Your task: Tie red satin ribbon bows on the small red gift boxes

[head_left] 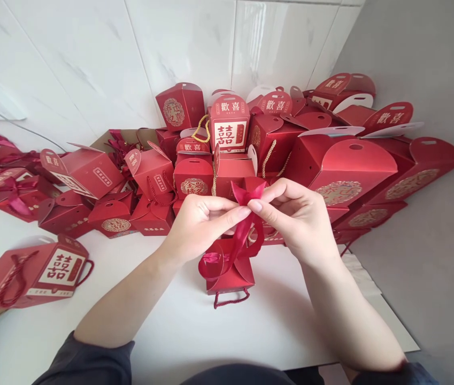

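A dark pink satin ribbon [241, 239] is pinched between the fingertips of my left hand [206, 218] and my right hand [294, 214], which meet near the middle of the view. Its folded ends stick up above my fingers, and its loops hang down below. Just beneath stands a small red gift box [235, 277] on the white table, with the ribbon trailing over its top. A twisted red cord handle [231, 300] lies at the box's near side. My hands hide part of the ribbon where the fingers meet.
Many red gift boxes [194, 179] are piled along the tiled wall [186, 43]. Ribbon-tied boxes [18, 192] sit at far left. A larger red box [46, 270] with cord handles lies on the white table [150, 315]. A grey wall [443, 214] bounds the right.
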Demonstrator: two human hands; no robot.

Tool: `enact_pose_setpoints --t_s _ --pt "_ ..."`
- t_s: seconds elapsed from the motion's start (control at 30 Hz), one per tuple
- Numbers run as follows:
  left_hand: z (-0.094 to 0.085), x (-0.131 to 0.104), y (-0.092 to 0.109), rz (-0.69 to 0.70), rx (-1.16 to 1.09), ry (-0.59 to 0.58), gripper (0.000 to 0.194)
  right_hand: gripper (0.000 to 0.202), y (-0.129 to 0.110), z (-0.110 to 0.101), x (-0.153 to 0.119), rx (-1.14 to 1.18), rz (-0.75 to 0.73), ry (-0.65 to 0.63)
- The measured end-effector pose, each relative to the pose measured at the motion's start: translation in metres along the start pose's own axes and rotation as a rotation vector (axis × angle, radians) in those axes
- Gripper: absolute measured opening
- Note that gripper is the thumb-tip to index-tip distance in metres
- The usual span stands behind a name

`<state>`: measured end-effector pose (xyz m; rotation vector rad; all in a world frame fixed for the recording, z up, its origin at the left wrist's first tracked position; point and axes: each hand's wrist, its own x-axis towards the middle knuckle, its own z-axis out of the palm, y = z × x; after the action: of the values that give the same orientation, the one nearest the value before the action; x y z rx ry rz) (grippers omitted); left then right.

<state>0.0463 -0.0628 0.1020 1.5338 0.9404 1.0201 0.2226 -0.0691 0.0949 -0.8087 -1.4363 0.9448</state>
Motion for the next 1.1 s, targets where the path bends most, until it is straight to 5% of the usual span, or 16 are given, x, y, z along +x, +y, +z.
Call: enact_pose_setpoints --t_s 0.43,0.53,0.83,0.97,1.1 --pt "-0.005 0.001 -0.004 0.158 0.156 -0.054 0.019 0.022 0.006 -0.002 0.001 0.103 0.004 -0.047" --pt "-0.009 0.006 -0.007 0.219 0.191 -0.167 0.014 0.023 0.0 -0.002 0.003 0.13 -0.057 -0.018" --pt "-0.041 0.016 -0.066 0.218 -0.061 -0.557 0.049 0.023 -0.043 0.004 0.015 0.04 -0.272 0.087" --pt "-0.037 0.003 -0.088 0.214 -0.029 -0.568 0.054 0.032 -0.048 0.01 0.017 0.056 -0.32 0.017" --pt "-0.025 -0.002 -0.09 0.313 0.145 -0.535 0.059 0.036 -0.042 0.016 0.015 0.002 -0.344 -0.031"
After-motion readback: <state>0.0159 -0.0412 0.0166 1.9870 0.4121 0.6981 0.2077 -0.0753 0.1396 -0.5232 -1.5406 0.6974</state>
